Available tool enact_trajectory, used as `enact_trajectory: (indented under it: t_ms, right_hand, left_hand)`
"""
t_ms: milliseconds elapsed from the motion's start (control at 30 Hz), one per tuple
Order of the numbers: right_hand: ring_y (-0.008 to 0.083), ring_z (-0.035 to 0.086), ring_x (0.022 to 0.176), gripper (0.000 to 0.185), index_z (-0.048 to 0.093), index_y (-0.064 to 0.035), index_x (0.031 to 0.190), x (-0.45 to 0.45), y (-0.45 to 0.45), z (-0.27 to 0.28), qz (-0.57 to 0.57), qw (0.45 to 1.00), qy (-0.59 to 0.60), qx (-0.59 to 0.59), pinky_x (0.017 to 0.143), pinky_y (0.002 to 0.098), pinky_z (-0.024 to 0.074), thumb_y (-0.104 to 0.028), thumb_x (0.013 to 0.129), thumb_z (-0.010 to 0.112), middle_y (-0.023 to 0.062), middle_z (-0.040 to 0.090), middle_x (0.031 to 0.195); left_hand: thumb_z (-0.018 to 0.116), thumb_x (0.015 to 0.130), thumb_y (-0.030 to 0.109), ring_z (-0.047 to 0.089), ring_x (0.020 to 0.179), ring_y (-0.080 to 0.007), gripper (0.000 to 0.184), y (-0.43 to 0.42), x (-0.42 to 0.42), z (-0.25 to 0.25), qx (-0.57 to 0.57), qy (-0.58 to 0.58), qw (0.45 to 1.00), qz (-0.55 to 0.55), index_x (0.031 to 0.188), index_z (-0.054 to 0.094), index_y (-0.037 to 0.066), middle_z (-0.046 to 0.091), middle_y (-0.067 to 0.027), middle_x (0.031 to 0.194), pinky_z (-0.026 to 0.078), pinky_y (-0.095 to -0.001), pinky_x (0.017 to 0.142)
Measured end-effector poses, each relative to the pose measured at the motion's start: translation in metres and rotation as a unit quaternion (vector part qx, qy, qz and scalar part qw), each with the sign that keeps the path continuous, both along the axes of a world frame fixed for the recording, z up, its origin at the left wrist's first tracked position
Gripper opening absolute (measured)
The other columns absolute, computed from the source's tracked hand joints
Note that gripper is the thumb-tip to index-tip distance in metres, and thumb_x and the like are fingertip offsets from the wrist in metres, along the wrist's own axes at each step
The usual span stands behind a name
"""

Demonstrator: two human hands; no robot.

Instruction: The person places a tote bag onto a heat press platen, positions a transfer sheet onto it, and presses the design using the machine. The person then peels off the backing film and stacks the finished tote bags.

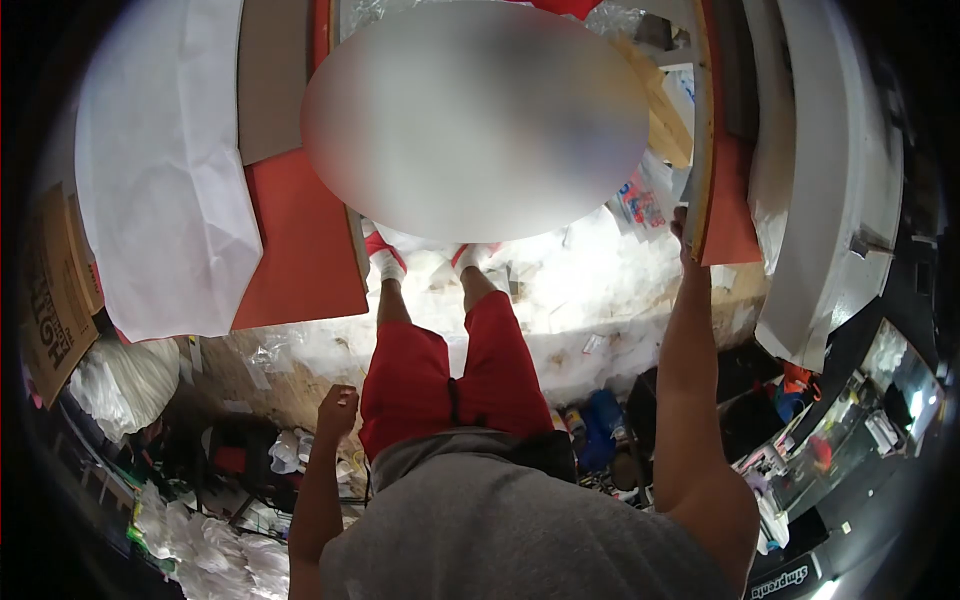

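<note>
Closest is the grey shirt [500, 520], with the red shorts [455, 375] just beyond. The left hand [340, 405] hangs beside the shorts, its fingers bent inward; whether their tips meet the palm I cannot tell.

Farther forward, the right arm reaches out and the right hand [686, 235] is at the near end of the right red panel [732, 205]. The panel lies just to the right of this hand, running away from it. The fingers point forward along its inner edge; I cannot tell whether they pinch it or only lie against it.

The left red panel [300, 250] is well apart from the left hand, ahead of it, partly under a white sheet [165, 190]. Between the panels are the feet [428, 262], and past the right hand, printed plastic packaging [645, 200] and brown paper [665, 115].
</note>
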State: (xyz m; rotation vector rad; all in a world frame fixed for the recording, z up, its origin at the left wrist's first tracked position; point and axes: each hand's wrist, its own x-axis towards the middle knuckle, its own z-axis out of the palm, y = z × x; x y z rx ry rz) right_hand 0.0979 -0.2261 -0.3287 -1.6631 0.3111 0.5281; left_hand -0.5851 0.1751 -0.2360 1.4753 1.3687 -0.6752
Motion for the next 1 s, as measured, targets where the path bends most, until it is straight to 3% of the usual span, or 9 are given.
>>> enact_trajectory:
  t_ms: [133, 200, 333, 533, 633, 733, 833, 900, 1000]
  right_hand:
    - [0.0095, 0.057, 0.073, 0.015, 0.056, -0.0120, 0.096, 0.006, -0.004, 0.010, 0.115, 0.960, 0.025, 0.254, 0.058, 0.0214, 0.0456, -0.010, 0.088, 0.069, 0.0001, 0.059, 0.085]
    - [0.0109, 0.059, 0.074, 0.012, 0.059, -0.0094, 0.095, 0.008, -0.019, -0.015, 0.047, 0.998, 0.022, -0.033, 0.062, 0.0220, 0.0496, -0.010, 0.087, 0.068, 0.0016, 0.061, 0.086]
    - [0.0126, 0.062, 0.076, 0.016, 0.063, -0.0065, 0.102, -0.005, -0.015, -0.029, 0.010, 0.981, 0.078, -0.175, 0.066, 0.0234, 0.0534, -0.009, 0.087, 0.069, 0.0029, 0.064, 0.087]
    - [0.0138, 0.064, 0.083, 0.026, 0.063, -0.0024, 0.112, -0.017, 0.018, 0.013, -0.069, 0.955, 0.163, 0.239, 0.070, 0.0239, 0.0549, -0.004, 0.087, 0.066, 0.0056, 0.067, 0.096]
    - [0.0124, 0.062, 0.071, 0.022, 0.063, -0.0016, 0.107, -0.021, 0.028, 0.009, -0.123, 0.977, 0.072, 0.160, 0.064, 0.0212, 0.0525, -0.008, 0.087, 0.067, 0.0020, 0.065, 0.085]
    - [0.0098, 0.058, 0.061, 0.017, 0.064, -0.0016, 0.100, -0.021, 0.008, -0.020, 0.048, 0.993, 0.076, 0.082, 0.055, 0.0207, 0.0480, -0.008, 0.085, 0.067, 0.0005, 0.062, 0.077]
    - [0.0083, 0.055, 0.057, 0.011, 0.065, -0.0014, 0.095, -0.030, 0.017, -0.022, 0.020, 0.982, 0.001, -0.185, 0.048, 0.0220, 0.0424, -0.005, 0.084, 0.064, 0.0007, 0.059, 0.072]
    - [0.0091, 0.055, 0.057, 0.008, 0.065, -0.0017, 0.091, -0.037, 0.046, 0.008, 0.096, 0.908, 0.021, -0.408, 0.046, 0.0232, 0.0420, -0.003, 0.085, 0.060, 0.0019, 0.058, 0.071]
    - [0.0125, 0.059, 0.057, 0.012, 0.063, -0.0011, 0.094, -0.033, 0.041, 0.000, 0.106, 0.940, -0.002, -0.325, 0.046, 0.0246, 0.0445, -0.010, 0.087, 0.061, 0.0040, 0.060, 0.074]
  left_hand:
    - [0.060, 0.090, 0.026, 0.068, 0.089, -0.0243, 0.028, 0.002, 0.014, 0.005, -0.010, 0.008, 1.000, -0.009, 0.104, 0.063, 0.002, 0.069, -0.0150, 0.095, 0.054, -0.0365, 0.078]
    - [0.060, 0.090, 0.027, 0.068, 0.089, -0.0251, 0.028, 0.002, 0.011, -0.002, 0.012, -0.004, 0.999, -0.046, 0.104, 0.063, 0.003, 0.069, -0.0151, 0.095, 0.054, -0.0367, 0.078]
    - [0.060, 0.090, 0.026, 0.068, 0.089, -0.0258, 0.027, 0.001, -0.001, -0.007, 0.001, 0.003, 1.000, -0.018, 0.104, 0.063, 0.003, 0.069, -0.0155, 0.095, 0.054, -0.0370, 0.079]
    - [0.058, 0.091, 0.027, 0.068, 0.091, -0.0253, 0.026, -0.003, -0.011, -0.013, -0.005, -0.002, 0.999, -0.031, 0.104, 0.063, 0.004, 0.069, -0.0148, 0.096, 0.054, -0.0368, 0.079]
    - [0.059, 0.091, 0.027, 0.068, 0.091, -0.0249, 0.026, -0.002, 0.000, -0.011, -0.009, -0.014, 0.999, -0.051, 0.104, 0.063, 0.004, 0.069, -0.0142, 0.096, 0.054, -0.0365, 0.079]
    - [0.060, 0.090, 0.027, 0.068, 0.090, -0.0250, 0.027, 0.002, 0.011, -0.010, -0.014, 0.001, 0.999, -0.028, 0.104, 0.063, 0.004, 0.069, -0.0139, 0.096, 0.054, -0.0364, 0.079]
    - [0.061, 0.090, 0.028, 0.068, 0.089, -0.0249, 0.028, 0.002, 0.013, -0.009, -0.016, -0.002, 1.000, -0.012, 0.103, 0.063, 0.004, 0.069, -0.0137, 0.096, 0.054, -0.0361, 0.078]
    - [0.061, 0.090, 0.029, 0.068, 0.089, -0.0243, 0.028, 0.002, 0.010, -0.011, -0.020, 0.011, 1.000, -0.014, 0.104, 0.063, 0.004, 0.069, -0.0137, 0.095, 0.054, -0.0360, 0.078]
    - [0.061, 0.090, 0.028, 0.068, 0.090, -0.0237, 0.028, 0.002, 0.009, -0.009, -0.016, 0.009, 1.000, -0.020, 0.104, 0.063, 0.004, 0.069, -0.0138, 0.095, 0.053, -0.0358, 0.078]
